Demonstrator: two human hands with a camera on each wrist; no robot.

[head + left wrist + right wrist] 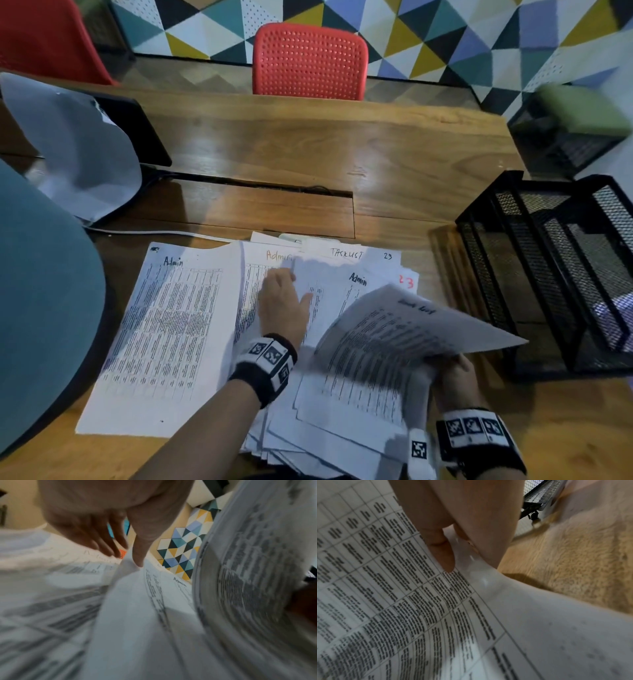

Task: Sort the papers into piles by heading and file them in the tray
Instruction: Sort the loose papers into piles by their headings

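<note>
Papers (164, 335) all over the surface (274, 144); left hand (282, 308) lies flat on them, fingers straight; right hand (452, 377) pinches a lifted sheet (411, 329); mesh tray (555, 267) sits just right.

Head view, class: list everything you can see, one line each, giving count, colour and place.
papers: many, white with print, spread on the table's near side
lifted sheet: one, white with print, raised over the papers
tray: one, black mesh, table's right end
table: one, brown wood
chair: one, red, behind the table
cloth: one, grey, far left
left hand: rests on the papers
right hand: grips the lifted sheet
</note>
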